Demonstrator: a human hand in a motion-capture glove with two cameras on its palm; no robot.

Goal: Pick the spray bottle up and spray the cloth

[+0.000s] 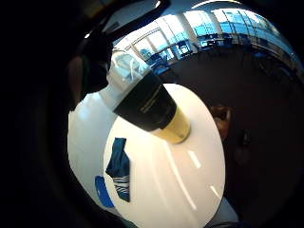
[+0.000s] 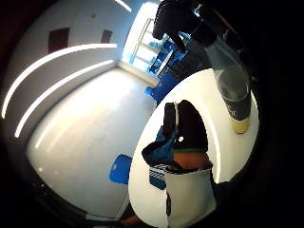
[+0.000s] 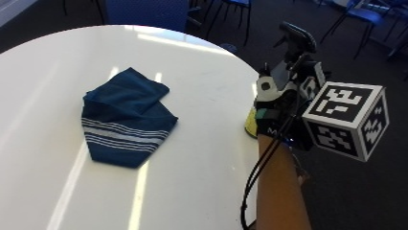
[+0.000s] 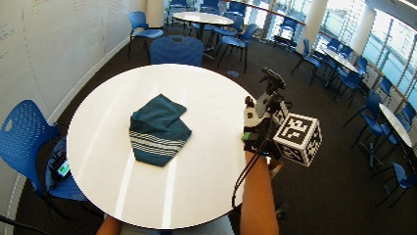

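Counting one spray bottle (image 1: 147, 102), one cloth (image 3: 124, 117).

Folded blue striped cloth (image 3: 126, 118) mid-table, black-and-yellow spray bottle (image 1: 147, 102) at table's edge

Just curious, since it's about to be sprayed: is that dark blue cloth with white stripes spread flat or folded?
Folded. The dark blue striped cloth lies bunched on the round white table, layers overlapping.
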